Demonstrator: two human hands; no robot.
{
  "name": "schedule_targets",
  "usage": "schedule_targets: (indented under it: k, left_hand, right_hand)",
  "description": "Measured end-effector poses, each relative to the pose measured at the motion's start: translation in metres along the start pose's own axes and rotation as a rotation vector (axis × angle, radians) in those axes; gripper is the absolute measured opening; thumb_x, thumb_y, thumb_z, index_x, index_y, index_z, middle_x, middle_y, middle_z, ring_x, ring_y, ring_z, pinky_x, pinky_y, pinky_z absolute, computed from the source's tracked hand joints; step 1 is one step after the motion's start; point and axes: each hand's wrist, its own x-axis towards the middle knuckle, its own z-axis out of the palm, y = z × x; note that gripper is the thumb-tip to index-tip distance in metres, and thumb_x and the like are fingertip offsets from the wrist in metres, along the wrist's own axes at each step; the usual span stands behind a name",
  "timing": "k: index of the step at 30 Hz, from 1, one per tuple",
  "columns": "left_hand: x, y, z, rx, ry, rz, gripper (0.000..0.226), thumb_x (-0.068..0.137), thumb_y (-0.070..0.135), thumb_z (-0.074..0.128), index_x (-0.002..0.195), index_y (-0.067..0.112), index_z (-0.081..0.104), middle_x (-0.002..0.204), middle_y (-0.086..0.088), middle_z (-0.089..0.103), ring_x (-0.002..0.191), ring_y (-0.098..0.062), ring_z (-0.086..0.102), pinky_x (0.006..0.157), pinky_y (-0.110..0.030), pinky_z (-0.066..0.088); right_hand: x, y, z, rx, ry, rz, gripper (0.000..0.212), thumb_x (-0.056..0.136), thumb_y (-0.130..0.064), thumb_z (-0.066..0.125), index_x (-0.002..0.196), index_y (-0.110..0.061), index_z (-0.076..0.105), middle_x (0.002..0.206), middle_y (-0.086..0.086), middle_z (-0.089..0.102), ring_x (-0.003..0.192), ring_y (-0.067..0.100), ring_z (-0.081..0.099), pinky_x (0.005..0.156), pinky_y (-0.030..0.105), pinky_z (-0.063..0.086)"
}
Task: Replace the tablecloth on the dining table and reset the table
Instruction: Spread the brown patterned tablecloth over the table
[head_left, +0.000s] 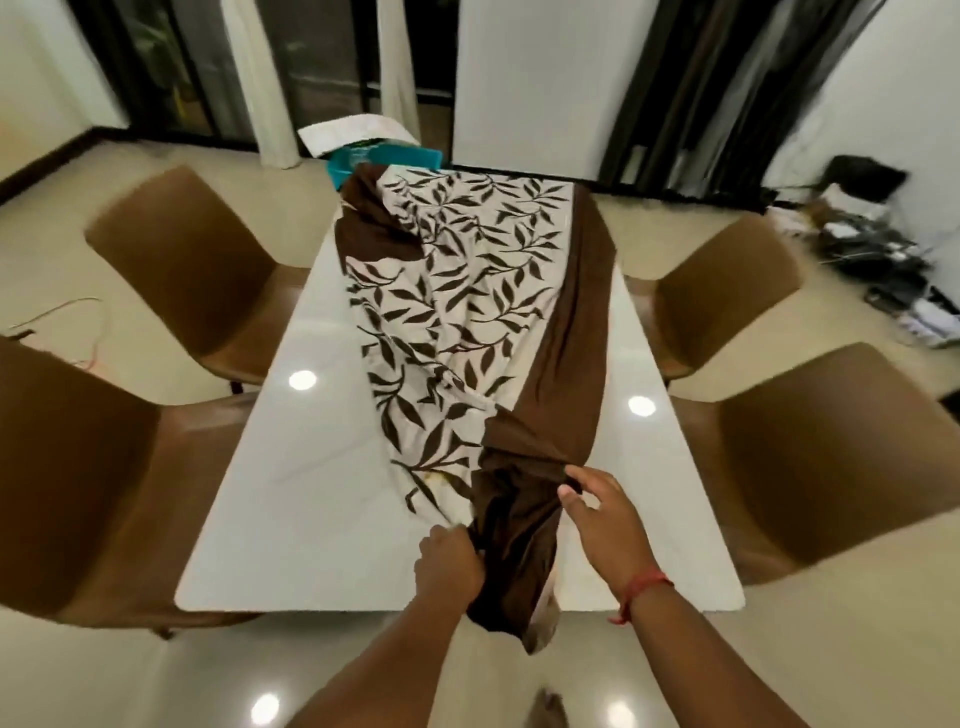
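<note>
The tablecloth (467, 312), cream with dark leaf print and a broad brown border, lies bunched into a long strip down the middle of the desk (270, 509). Its long axis runs from the far end toward me, narrowing as it comes; the near end is gathered into a brown twist that spills over the near edge of the desk and hangs below it. The far end reaches the far edge, with a brown corner folded over on the left.

My left hand (449, 564) grips the gathered cloth at the near edge, fingers curled tight round the bunch. My right hand (602, 525) is just beside it on the right, thumb and fingers pinching a brown fold a little farther in; a red thread bracelet (641, 590) sits on that wrist.

Either side of the strip the white glossy top lies bare out to its long edges, wider on the left than on the right, with ceiling lights reflected in it.

Four brown chairs flank the desk, two on the left (187, 260) and two on the right (727, 291), all pushed close to its sides. Beyond the far end a teal basket (384, 158) sits on the floor, and clutter (872, 244) lies by the right wall.
</note>
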Motion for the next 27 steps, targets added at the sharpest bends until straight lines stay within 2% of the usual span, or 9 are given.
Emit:
schedule_targets:
  k: [3,5,6,10,13,17,19,23,27]
  left_hand:
    - [0.012,0.003,0.001,-0.159,0.071,0.014,0.021,0.096,0.022,0.051,0.101,0.007,0.065,0.101,-0.010,0.065,0.099,-0.026,0.063,0.081,-0.030,0.048]
    - [0.013,-0.001,-0.002,-0.299,0.161,-0.011,0.018,0.093,0.011,0.053,0.084,0.007,0.067,0.082,-0.004,0.062,0.085,-0.022,0.063,0.071,-0.024,0.039]
    - [0.011,-0.003,-0.008,-0.382,0.207,-0.042,0.018,0.092,0.009,0.054,0.083,0.006,0.069,0.081,-0.001,0.061,0.082,-0.018,0.060,0.071,-0.023,0.037]
    - [-0.004,-0.018,-0.034,-0.661,0.419,-0.227,0.013,0.093,0.006,0.051,0.091,0.007,0.064,0.083,-0.001,0.058,0.087,-0.022,0.057,0.078,-0.028,0.040]
    - [-0.011,-0.048,-0.049,-0.666,0.545,-0.365,0.018,0.096,0.006,0.050,0.104,0.001,0.065,0.100,-0.013,0.064,0.097,-0.029,0.060,0.091,-0.038,0.048]
    - [-0.033,-0.069,-0.064,-0.574,0.644,-0.491,0.027,0.096,0.004,0.049,0.117,0.001,0.064,0.123,-0.020,0.058,0.112,-0.037,0.058,0.102,-0.045,0.045]
    - [-0.046,-0.066,-0.066,-0.527,0.677,-0.495,0.026,0.098,0.005,0.049,0.119,0.004,0.065,0.126,-0.019,0.056,0.112,-0.037,0.058,0.103,-0.046,0.045]
    - [-0.062,-0.046,-0.056,-0.474,0.714,-0.494,0.023,0.100,0.008,0.050,0.116,0.008,0.066,0.125,-0.015,0.056,0.108,-0.031,0.059,0.103,-0.043,0.046]
    - [-0.075,-0.030,-0.055,-0.423,0.746,-0.516,0.023,0.100,0.006,0.050,0.117,0.007,0.066,0.125,-0.014,0.056,0.104,-0.031,0.062,0.100,-0.040,0.048]
  right_hand:
    - [0.002,0.008,-0.018,-0.015,0.055,0.035,0.038,0.100,-0.033,0.056,0.137,-0.024,0.055,0.140,-0.007,0.049,0.129,0.012,0.046,0.107,0.025,0.036]
    - [0.004,0.018,-0.028,-0.027,0.094,0.054,0.042,0.100,-0.033,0.056,0.140,-0.022,0.052,0.143,-0.005,0.047,0.131,0.015,0.045,0.107,0.027,0.036]
    - [0.007,0.024,-0.034,-0.028,0.116,0.062,0.044,0.099,-0.032,0.056,0.141,-0.021,0.051,0.145,-0.003,0.046,0.132,0.017,0.045,0.107,0.028,0.036]
    - [0.023,0.052,-0.060,-0.006,0.192,0.089,0.050,0.098,-0.029,0.060,0.144,-0.017,0.047,0.148,0.003,0.042,0.134,0.024,0.045,0.115,0.041,0.036]
    - [0.040,0.071,-0.089,0.024,0.290,0.157,0.052,0.097,-0.029,0.061,0.145,-0.014,0.045,0.150,0.006,0.037,0.135,0.031,0.043,0.115,0.049,0.036]
    - [0.065,0.092,-0.131,-0.019,0.357,0.276,0.064,0.095,-0.035,0.059,0.147,-0.002,0.039,0.154,0.016,0.034,0.139,0.037,0.036,0.118,0.047,0.028]
    - [0.076,0.102,-0.137,-0.102,0.261,0.283,0.058,0.098,-0.029,0.059,0.146,0.000,0.041,0.154,0.021,0.033,0.141,0.038,0.032,0.117,0.044,0.025]
    - [0.091,0.113,-0.112,-0.223,0.005,0.164,0.044,0.094,-0.020,0.064,0.133,-0.002,0.056,0.143,0.023,0.044,0.128,0.040,0.047,0.112,0.042,0.034]
    - [0.087,0.113,-0.075,-0.433,-0.246,0.087,0.052,0.097,-0.035,0.058,0.145,-0.017,0.046,0.154,0.015,0.032,0.138,0.038,0.038,0.115,0.044,0.032]
